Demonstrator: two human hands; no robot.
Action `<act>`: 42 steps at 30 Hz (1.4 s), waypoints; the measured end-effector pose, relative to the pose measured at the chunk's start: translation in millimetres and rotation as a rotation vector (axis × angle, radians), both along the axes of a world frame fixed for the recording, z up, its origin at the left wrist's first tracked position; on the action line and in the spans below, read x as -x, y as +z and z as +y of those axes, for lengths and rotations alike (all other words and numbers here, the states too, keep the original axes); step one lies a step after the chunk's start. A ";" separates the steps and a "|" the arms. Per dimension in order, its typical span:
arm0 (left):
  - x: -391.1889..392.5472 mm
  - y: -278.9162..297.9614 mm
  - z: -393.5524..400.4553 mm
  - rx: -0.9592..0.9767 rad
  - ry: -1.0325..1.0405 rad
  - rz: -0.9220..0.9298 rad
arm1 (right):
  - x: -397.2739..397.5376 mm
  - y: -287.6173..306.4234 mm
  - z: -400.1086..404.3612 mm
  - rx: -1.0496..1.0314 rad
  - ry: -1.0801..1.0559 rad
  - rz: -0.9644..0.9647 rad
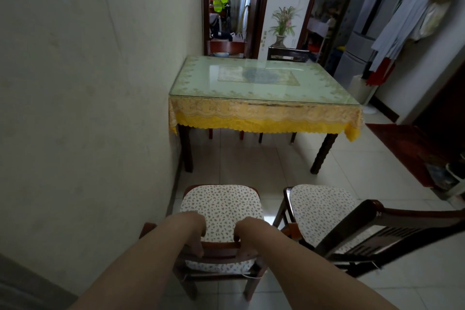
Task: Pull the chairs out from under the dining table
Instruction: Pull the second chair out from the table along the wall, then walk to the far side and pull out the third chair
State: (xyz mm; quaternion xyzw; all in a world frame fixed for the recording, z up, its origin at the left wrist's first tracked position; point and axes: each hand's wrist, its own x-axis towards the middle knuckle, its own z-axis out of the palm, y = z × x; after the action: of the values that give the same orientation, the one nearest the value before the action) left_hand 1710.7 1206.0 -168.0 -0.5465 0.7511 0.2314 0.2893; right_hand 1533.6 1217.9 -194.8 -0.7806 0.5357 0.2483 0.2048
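The dining table (264, 111) stands against the left wall, with a glass top and a yellow lace cloth. Two wooden chairs with speckled cushions stand on the tiles well in front of it. My left hand (192, 228) and my right hand (247, 230) both grip the top rail of the left chair (221, 206), fingers curled over it. The right chair (324, 211) stands beside it, its dark backrest angled toward the lower right. Two more chairs show at the table's far side: a reddish chair (226, 48) and a dark chair (288, 54).
The wall runs close along the left. A red mat (407, 148) and a shoe rack (450, 173) lie at the right. A fridge (362, 40), hanging clothes and a white fan base stand at the back right. Doorways open behind the table.
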 end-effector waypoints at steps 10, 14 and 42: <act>22.5 27.4 -15.5 0.100 -0.022 0.032 | 13.8 47.3 -4.9 0.114 -0.082 -0.086; 42.7 36.2 -25.3 0.184 -0.056 0.005 | 29.0 64.8 -5.9 0.179 -0.133 -0.061; 453.4 80.5 51.7 0.433 -0.305 0.212 | 410.6 129.2 124.8 0.307 -0.493 0.131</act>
State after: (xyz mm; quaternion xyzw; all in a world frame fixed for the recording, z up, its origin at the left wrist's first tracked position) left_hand 1257.2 1257.7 -87.5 -0.4492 0.8825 0.0751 0.1172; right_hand 1123.0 1342.7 -65.6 -0.6313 0.7524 0.1571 0.1035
